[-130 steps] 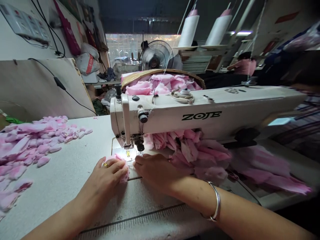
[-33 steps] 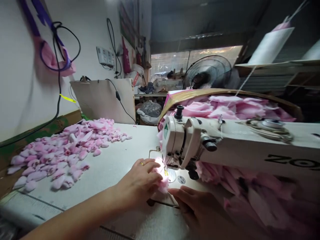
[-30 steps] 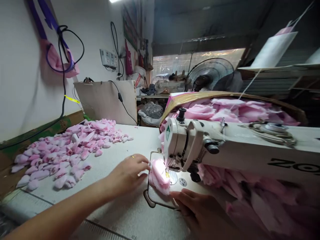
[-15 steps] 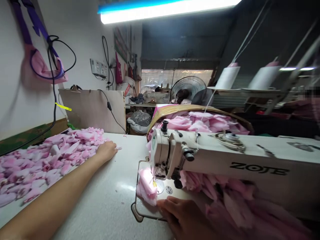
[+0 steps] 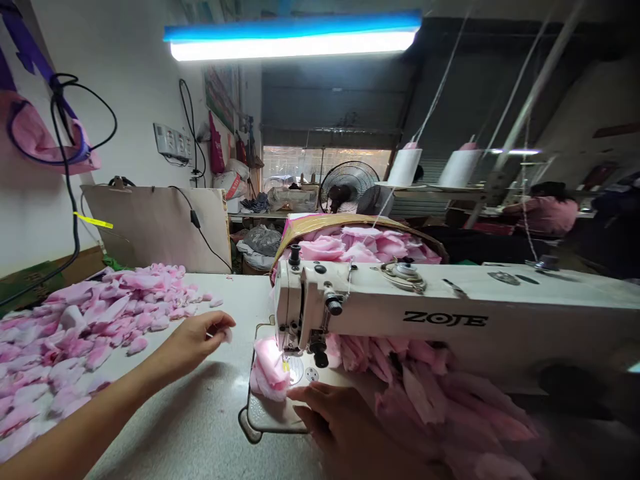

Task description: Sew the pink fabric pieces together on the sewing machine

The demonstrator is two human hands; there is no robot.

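**At the needle of the ZOJE sewing machine [image 5: 450, 340], a bulky pink piece rests under 1 spread hand**

From the head camera, a bunched pink padded piece [image 5: 269, 370] sits on the machine bed at the presser foot [image 5: 289, 347]. The padding blocks any clear view of the needle. The right grip [image 5: 325, 417] is wide, its fingers [image 5: 303, 395] spread low and reaching the near edge of the piece. The left grip [image 5: 194, 343] is raised above the tabletop [image 5: 200, 433] and curled narrow, with a pale scrap [image 5: 227, 335] at its fingertips; whether it is pinched cannot be told.

Further left, a loose heap of pink pieces [image 5: 75, 347] spreads across the tabletop. To the right, a long run of pink pieces [image 5: 425, 400] spills from behind the needle and over the near side. Behind the machine, a round basket [image 5: 360, 223] brims with more pink fabric.

The likeliest trouble lies at the foot. With only 1 hand on it, the thick piece could slip or fold askew, and the weight of the hanging run could drag it sideways. The right fingers sit close to the stitching area, so they could be at risk if the machine ran. Stray scraps near the bed could also get caught under the foot.
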